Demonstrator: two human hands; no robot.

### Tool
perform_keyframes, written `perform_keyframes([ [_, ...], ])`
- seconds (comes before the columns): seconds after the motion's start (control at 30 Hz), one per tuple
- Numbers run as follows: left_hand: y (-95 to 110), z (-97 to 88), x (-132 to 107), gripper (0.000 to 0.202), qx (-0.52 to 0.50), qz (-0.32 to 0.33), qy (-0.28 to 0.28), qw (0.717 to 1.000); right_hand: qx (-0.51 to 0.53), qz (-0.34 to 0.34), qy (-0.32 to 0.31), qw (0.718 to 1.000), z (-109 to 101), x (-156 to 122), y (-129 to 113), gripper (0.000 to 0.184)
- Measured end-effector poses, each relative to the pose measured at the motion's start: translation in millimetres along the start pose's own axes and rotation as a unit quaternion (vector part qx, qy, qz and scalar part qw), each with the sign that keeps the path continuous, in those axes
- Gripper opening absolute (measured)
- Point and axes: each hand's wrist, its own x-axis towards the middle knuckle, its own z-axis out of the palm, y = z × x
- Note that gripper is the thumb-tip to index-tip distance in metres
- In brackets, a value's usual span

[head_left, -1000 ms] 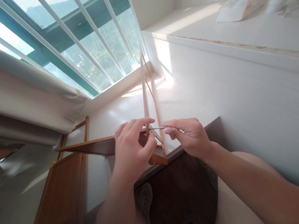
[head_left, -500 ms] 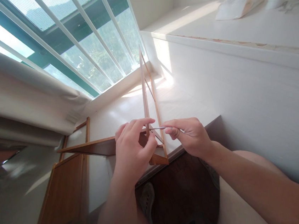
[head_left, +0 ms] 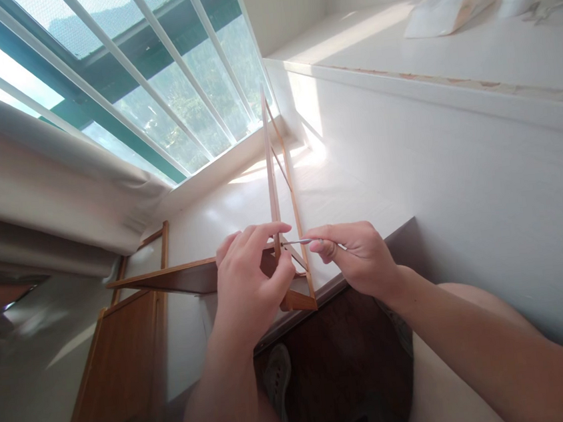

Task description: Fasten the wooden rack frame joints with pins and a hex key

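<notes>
one right hand (head_left: 354, 257), in the head view, pinches a thin silver metal tool (head_left: 295, 242), tip at a brown wooden frame (head_left: 272, 185) reaching the near edge of the white window ledge (head_left: 211, 211). the left hand (head_left: 249, 281) spreads thumb and forefinger around it; whether other fingers grip, i cannot tell. best align the shaft squarely, frame braced.

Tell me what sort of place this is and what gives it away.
Probably a corner of a room in a home: there is a barred window, a beige curtain beside it and a pale ledge below.
</notes>
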Motion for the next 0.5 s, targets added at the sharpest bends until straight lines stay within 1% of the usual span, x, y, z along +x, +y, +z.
perform_keyframes([
  [0.5, -0.4, -0.2, -0.8, 0.026, 0.000, 0.000, 0.002, 1.000, -0.007, 0.003, -0.007, 1.000, -0.1, -0.6, -0.8, 0.030],
])
